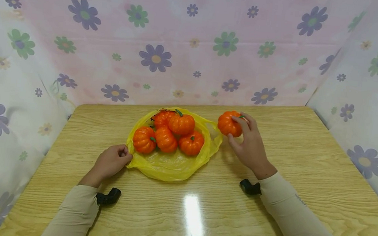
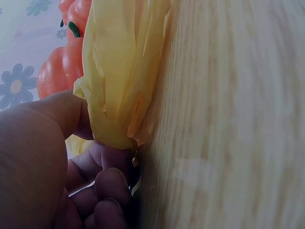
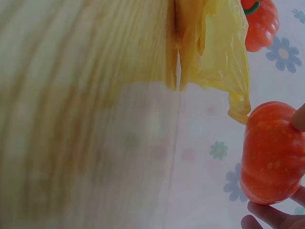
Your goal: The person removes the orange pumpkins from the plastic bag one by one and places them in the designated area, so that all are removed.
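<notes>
In the head view a yellow plastic bag (image 1: 168, 170) lies spread on the table with its mouth wide, several small orange pumpkins (image 1: 182, 124) inside it. My left hand (image 1: 111, 161) pinches the bag's left edge between thumb and fingers; the left wrist view shows the gathered yellow film (image 2: 114, 95) in that grip. To the right of the bag, my right hand (image 1: 250, 145) holds another orange pumpkin (image 1: 227, 124) with a green stem, thumb below and fingers over its far side. In the right wrist view this pumpkin (image 3: 271, 155) appears beside the bag's edge.
The wooden table (image 1: 221, 217) runs up to a flowered cloth backdrop (image 1: 189, 29), with more such cloth at both sides. Black wrist-worn devices sit at the left cuff (image 1: 108, 197) and the right cuff (image 1: 250, 187).
</notes>
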`<action>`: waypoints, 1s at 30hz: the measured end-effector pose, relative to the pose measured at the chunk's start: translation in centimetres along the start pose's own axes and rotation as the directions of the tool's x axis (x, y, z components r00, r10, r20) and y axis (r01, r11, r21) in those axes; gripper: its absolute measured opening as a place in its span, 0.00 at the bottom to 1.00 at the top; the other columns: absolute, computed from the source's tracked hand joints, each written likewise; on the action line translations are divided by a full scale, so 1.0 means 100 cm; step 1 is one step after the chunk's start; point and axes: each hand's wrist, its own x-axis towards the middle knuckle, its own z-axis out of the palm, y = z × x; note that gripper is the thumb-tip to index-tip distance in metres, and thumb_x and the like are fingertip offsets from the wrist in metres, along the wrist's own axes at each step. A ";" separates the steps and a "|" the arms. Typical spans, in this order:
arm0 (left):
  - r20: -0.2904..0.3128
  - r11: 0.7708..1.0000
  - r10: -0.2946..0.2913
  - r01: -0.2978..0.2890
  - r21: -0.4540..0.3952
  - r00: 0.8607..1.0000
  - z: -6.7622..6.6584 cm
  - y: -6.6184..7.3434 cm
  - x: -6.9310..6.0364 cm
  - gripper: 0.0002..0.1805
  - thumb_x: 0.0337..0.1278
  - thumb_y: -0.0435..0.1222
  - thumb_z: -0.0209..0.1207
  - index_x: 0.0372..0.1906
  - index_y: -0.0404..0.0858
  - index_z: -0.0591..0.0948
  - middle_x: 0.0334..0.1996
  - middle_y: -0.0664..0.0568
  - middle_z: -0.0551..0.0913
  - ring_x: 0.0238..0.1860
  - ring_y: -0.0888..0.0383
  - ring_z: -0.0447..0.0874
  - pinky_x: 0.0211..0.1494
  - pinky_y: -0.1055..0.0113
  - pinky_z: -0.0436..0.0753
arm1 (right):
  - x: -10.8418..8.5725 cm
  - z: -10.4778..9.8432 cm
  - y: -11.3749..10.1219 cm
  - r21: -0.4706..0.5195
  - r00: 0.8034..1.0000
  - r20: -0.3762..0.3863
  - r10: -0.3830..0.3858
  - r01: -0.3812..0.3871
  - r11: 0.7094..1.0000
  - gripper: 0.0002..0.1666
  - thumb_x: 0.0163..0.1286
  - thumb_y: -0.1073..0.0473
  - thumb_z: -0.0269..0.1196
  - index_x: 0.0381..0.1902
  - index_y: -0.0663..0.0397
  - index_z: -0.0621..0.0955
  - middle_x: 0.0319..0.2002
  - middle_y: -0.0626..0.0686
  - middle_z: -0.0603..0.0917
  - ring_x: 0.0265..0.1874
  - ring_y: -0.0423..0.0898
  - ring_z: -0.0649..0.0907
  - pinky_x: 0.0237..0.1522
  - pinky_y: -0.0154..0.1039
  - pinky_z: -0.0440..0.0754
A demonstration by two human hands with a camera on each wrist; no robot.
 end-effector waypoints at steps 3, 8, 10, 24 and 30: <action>-0.001 1.000 0.000 0.000 0.001 1.000 0.000 0.000 0.000 0.06 0.59 0.39 0.57 0.28 0.42 0.77 0.19 0.56 0.72 0.21 0.58 0.67 0.26 0.68 0.63 | 0.000 -0.001 0.003 -0.011 1.000 0.015 0.018 -0.018 1.000 0.31 0.64 0.63 0.66 0.64 0.59 0.73 0.68 0.67 0.66 0.57 0.65 0.77 0.56 0.62 0.78; -0.002 1.000 0.002 -0.002 0.010 1.000 0.000 0.001 0.000 0.07 0.58 0.39 0.57 0.28 0.42 0.77 0.19 0.56 0.72 0.21 0.58 0.67 0.26 0.67 0.63 | 0.000 -0.001 0.008 -0.035 0.999 0.046 0.029 -0.028 0.999 0.30 0.64 0.62 0.66 0.64 0.60 0.72 0.67 0.67 0.66 0.55 0.66 0.78 0.53 0.62 0.79; -0.004 1.000 0.001 -0.001 0.011 1.000 0.000 0.001 0.000 0.07 0.58 0.39 0.57 0.28 0.42 0.77 0.19 0.55 0.73 0.21 0.58 0.67 0.27 0.67 0.63 | 0.000 -0.002 0.010 -0.045 0.998 0.060 0.037 -0.034 0.998 0.30 0.64 0.62 0.65 0.64 0.60 0.72 0.67 0.67 0.65 0.55 0.66 0.78 0.52 0.62 0.79; -0.010 1.000 -0.009 0.009 0.019 1.000 0.000 0.003 0.000 0.06 0.58 0.39 0.57 0.28 0.42 0.77 0.19 0.55 0.73 0.21 0.57 0.67 0.27 0.67 0.63 | -0.002 -0.002 0.019 -0.107 0.975 0.172 0.144 -0.126 0.986 0.29 0.66 0.60 0.64 0.64 0.60 0.72 0.67 0.69 0.65 0.50 0.70 0.80 0.52 0.66 0.78; -0.013 1.000 -0.012 0.012 0.016 1.000 -0.001 0.004 -0.001 0.07 0.58 0.39 0.57 0.28 0.42 0.77 0.18 0.56 0.72 0.21 0.57 0.67 0.26 0.67 0.63 | -0.003 -0.003 0.020 -0.134 0.945 0.234 0.230 -0.203 0.970 0.29 0.68 0.59 0.61 0.65 0.60 0.71 0.69 0.69 0.62 0.50 0.72 0.79 0.53 0.69 0.76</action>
